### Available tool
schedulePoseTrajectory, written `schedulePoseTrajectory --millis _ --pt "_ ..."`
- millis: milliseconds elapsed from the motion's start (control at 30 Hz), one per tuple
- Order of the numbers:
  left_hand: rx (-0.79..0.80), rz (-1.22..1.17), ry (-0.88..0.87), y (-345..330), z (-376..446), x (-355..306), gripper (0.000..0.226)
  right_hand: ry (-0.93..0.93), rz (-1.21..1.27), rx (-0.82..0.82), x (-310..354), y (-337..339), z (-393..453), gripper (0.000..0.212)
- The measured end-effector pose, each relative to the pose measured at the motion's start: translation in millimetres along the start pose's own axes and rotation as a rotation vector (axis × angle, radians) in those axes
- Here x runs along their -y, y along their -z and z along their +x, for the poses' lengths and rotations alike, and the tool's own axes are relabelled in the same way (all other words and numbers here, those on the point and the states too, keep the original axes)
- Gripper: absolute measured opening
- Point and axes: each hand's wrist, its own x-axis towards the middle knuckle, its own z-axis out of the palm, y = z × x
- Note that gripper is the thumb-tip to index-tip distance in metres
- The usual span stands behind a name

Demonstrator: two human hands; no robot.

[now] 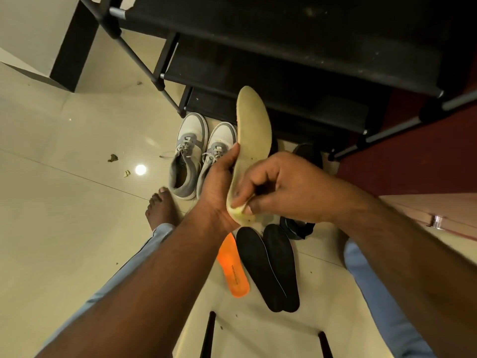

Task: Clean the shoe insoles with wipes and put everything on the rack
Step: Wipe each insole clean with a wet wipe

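Note:
My left hand (219, 182) grips a pale yellow insole (251, 130) from behind, its toe pointing up toward the rack. My right hand (281, 187) pinches a small whitish wipe (238, 206) against the insole's heel end. On the floor below lie an orange insole (233, 270), face down, and two black insoles (268, 267) side by side. A pair of grey and white sneakers (196, 151) stands in front of the black shoe rack (284, 60). A dark shoe (308, 153) shows partly behind my right hand.
The rack's tiers of black fabric shelves fill the upper right, with metal tubes at the corners. A dark bundled item (296, 227) lies by the black insoles. My bare foot (161, 208) rests on the glossy tile floor. Small debris (112, 158) dots the floor at left.

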Motion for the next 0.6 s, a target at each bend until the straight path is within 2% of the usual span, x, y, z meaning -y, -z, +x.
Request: schedulePoseTrajectory --millis 33,67,100,167,233,267,367,433,533,600 --pt "-0.015 0.000 0.001 0 1 -2 0.051 0.006 0.016 0.070 4 2 -2 0.019" --pt "-0.030 0.008 0.005 -1 1 -3 0.051 0.009 0.043 0.070 4 5 -4 0.020" --pt "-0.043 0.012 0.009 -2 1 -5 0.051 0.006 0.087 0.003 3 8 -5 0.021" --pt "-0.066 0.007 -0.006 -3 3 -6 0.051 -0.011 0.153 -0.243 -5 18 -3 0.018" --pt "-0.104 0.025 -0.039 -3 4 -4 0.048 -0.038 0.095 -0.449 -16 19 1 0.015" --pt "-0.117 0.034 -0.044 -3 4 -3 0.047 -0.060 0.054 -0.492 -21 15 3 0.015" --pt "-0.106 0.011 -0.033 -3 4 -2 0.052 -0.070 0.003 -0.400 -21 -3 8 0.020" --pt "-0.093 -0.031 -0.029 1 3 -4 0.058 -0.010 0.024 -0.245 -12 -8 7 0.025" --pt "-0.109 -0.048 -0.031 6 3 -6 0.054 0.037 0.009 0.033 2 -2 1 0.023" --pt "-0.117 -0.036 -0.023 3 3 -7 0.054 0.019 0.046 0.013 0 6 -2 0.023"
